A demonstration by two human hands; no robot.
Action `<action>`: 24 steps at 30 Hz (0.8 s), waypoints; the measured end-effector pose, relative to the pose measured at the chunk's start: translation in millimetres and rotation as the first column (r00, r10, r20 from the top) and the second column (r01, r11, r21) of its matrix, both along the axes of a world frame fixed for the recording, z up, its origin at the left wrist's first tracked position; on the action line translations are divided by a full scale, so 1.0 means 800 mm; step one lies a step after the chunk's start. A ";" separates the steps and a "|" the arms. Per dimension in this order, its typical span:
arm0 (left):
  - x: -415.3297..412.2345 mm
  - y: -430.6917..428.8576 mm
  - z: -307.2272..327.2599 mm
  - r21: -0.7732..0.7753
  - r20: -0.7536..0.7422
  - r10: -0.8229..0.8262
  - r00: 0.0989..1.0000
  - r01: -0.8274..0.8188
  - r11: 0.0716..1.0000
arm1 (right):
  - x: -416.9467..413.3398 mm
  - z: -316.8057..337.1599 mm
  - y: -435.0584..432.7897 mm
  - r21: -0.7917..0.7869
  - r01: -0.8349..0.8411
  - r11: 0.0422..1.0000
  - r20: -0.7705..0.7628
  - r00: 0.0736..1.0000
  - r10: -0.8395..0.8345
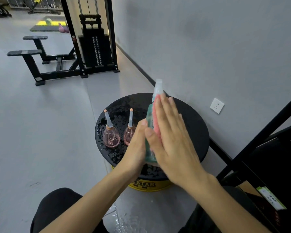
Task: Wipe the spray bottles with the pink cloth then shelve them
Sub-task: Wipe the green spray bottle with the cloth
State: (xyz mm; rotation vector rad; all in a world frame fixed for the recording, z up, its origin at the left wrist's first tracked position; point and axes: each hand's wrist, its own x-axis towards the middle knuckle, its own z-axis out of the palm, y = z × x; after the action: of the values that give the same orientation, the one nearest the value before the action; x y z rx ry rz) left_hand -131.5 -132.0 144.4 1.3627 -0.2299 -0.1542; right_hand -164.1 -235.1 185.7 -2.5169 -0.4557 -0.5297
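A tall teal spray bottle (150,118) with a clear cap is held upright above the round black stool top (191,125). My left hand (136,147) grips its lower left side. My right hand (170,137) lies flat against its right side, fingers straight, pressing the pink cloth (157,121) onto the bottle. Only a strip of the cloth shows. Two round pink spray bottles, one (110,135) at the left and one (130,133) partly behind my left hand, stand on the wet stool top.
The stool has a yellow base (149,184) and water drops on its top. A black shelf frame (265,140) rises at the right with a box below. A wall socket (217,105) sits on the grey wall. A weight machine (91,47) stands behind. The floor below is wet.
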 end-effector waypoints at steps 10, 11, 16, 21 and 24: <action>0.005 0.014 -0.006 -0.131 -0.083 -0.075 0.994 0.064 0.989 | -0.037 -0.028 0.001 -0.053 -0.078 0.996 -0.023 0.997 0.077; 0.003 0.012 -0.007 -0.109 -0.086 -0.057 0.995 0.048 0.993 | -0.035 -0.028 0.000 -0.054 -0.076 0.996 -0.033 0.997 0.074; -0.008 -0.001 -0.015 -0.040 -0.054 -0.062 0.997 0.060 0.997 | 0.009 -0.006 -0.010 0.091 -0.034 0.995 -0.103 0.994 0.044; -0.010 0.002 -0.009 -0.147 -0.059 -0.081 0.995 0.071 0.987 | -0.004 -0.012 -0.003 0.052 -0.076 0.996 -0.085 0.993 0.080; -0.004 0.014 -0.008 -0.186 -0.106 -0.070 0.992 0.049 0.981 | -0.035 -0.029 0.000 0.006 -0.118 0.993 -0.101 0.988 0.118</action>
State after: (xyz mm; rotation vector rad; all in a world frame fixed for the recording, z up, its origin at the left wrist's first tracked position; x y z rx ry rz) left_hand -135.0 -120.7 138.0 1.1608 -0.1856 -0.2533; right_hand -192.3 -235.3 162.9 -2.4843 -0.5624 -0.3553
